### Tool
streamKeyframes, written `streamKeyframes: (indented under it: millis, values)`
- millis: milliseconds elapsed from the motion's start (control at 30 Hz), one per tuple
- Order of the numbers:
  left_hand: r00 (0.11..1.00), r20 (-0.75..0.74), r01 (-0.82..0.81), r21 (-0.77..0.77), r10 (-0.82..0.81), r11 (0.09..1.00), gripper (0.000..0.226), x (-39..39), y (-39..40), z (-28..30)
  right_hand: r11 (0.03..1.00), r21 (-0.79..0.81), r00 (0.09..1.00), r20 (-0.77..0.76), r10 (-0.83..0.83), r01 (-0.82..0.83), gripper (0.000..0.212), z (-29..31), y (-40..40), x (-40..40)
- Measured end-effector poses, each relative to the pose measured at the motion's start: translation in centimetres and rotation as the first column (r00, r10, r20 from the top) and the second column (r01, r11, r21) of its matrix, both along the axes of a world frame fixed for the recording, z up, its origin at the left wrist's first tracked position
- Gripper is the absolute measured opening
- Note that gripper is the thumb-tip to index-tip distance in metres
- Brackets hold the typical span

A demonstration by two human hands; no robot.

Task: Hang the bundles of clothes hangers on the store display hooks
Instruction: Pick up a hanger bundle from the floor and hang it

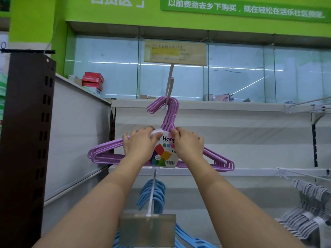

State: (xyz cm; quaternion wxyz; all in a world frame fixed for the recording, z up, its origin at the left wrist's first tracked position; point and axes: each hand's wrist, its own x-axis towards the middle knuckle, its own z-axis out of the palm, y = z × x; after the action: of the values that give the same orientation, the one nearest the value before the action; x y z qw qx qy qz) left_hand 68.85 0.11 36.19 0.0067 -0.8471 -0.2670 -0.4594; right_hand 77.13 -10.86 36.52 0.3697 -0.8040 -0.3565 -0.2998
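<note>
Purple hanger bundle [162, 149], centre of view, its hook tops looped over the upper display hook [169, 90]; a paper label [165, 152] wraps the bundle's middle, printed "Hang…" (remainder covered), coloured petal motif, "10" in a red roundel, two Chinese characters partly hidden, barcode at its 5 o'clock corner. Left hand [141, 144] grasps the bundle's shoulder at 9 o'clock of the label, thumb on the label's top edge; right hand [188, 144] grasps the opposite shoulder at 3 o'clock, fingers curled over the bars. Price card [175, 53] at 12 o'clock on the hook's tip, yellowed, its writing too blurred to read. Blue hanger bundles [152, 194] at 6 o'clock on a lower hook [152, 194] behind a second, blank-looking card [147, 230]; grey hanger bundles [309, 208] at 4 o'clock. White back panels [232, 136], dark brown perforated upright [26, 140] at 9 o'clock; red boxes [93, 80] at 10 o'clock; glass panes [232, 72] beneath a green fascia [241, 8] bearing white Chinese lettering at 1 o'clock.
</note>
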Motion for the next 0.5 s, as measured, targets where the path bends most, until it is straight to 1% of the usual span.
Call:
streamKeyframes:
  millis: [100, 200, 267, 333, 367, 433, 500]
  values:
    - [1.000, -0.017, -0.014, -0.007, 0.014, 1.000, 0.049, 0.3, -0.1, -0.3, 0.999, 0.004, 0.999, 0.006, -0.036, 0.036, 0.041, -0.2, 0.1, -0.1]
    - [0.998, 0.005, 0.056, -0.026, -0.056, 0.998, 0.045, 0.4, -0.2, -0.8, 0.997, 0.073, 1.000, -0.012, -0.017, 0.018, 0.039, -0.4, 0.0, -0.2]
    - [0.985, 0.063, 0.163, -0.025, -0.161, 0.986, 0.041, 0.0, 0.0, -1.5, 0.992, 0.125, 1.000, 0.004, -0.017, 0.016, 0.040, -0.9, -0.6, -0.4]
    - [0.949, 0.154, 0.278, -0.002, -0.274, 0.961, 0.039, -0.7, 0.4, -2.5, 0.984, 0.172, 0.997, 0.054, -0.049, 0.039, 0.042, -2.1, -1.5, -0.6]
    - [0.933, 0.191, 0.310, 0.003, -0.305, 0.951, 0.039, -1.3, 0.5, -3.3, 0.980, 0.191, 0.994, 0.085, -0.071, 0.054, 0.043, -3.2, -2.0, -0.9]
    - [0.920, 0.248, 0.311, 0.003, -0.302, 0.950, 0.040, -2.4, 0.5, -5.0, 0.966, 0.248, 0.980, 0.162, -0.114, 0.071, 0.045, -5.9, -2.9, -1.4]
    - [0.903, 0.335, 0.292, -0.017, -0.270, 0.956, 0.043, -3.4, 0.3, -6.8, 0.930, 0.363, 0.968, 0.211, -0.138, 0.054, 0.046, -8.8, -3.4, -1.9]
